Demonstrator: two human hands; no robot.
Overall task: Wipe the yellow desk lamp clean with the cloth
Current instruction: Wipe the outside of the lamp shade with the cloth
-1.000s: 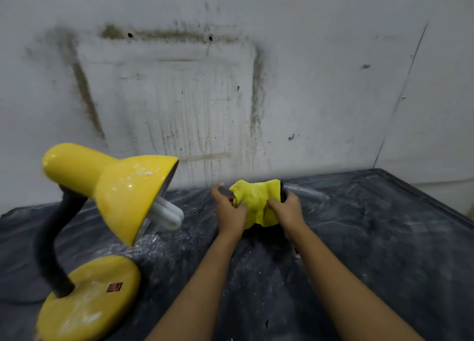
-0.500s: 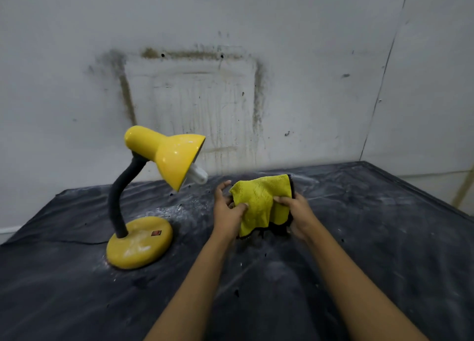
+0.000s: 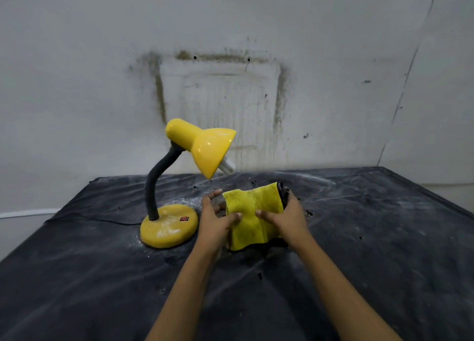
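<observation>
A yellow desk lamp point(image 3: 202, 145) with a black flexible neck and a round yellow base stands on the dark table, left of centre. Dusty white smears mark its base and shade, and a white bulb pokes out of the shade. Just right of the base, both hands hold up a yellow cloth point(image 3: 252, 213) with a dark backing. My left hand point(image 3: 215, 220) pinches its left edge with the thumb on the front. My right hand point(image 3: 287, 219) grips its right side, thumb on the front and fingers behind. Neither hand touches the lamp.
The table is covered by a dusty black sheet point(image 3: 359, 238), with white powder scattered near the lamp base. A stained white wall point(image 3: 230, 84) rises right behind it. A thin dark cord point(image 3: 112, 221) runs left from the lamp base. The table's right edge slopes off at the far right.
The view has pulled back and swung left, so the lamp now sits near centre and looks smaller. Both hands still hold the cloth, now spread a little wider between them.
</observation>
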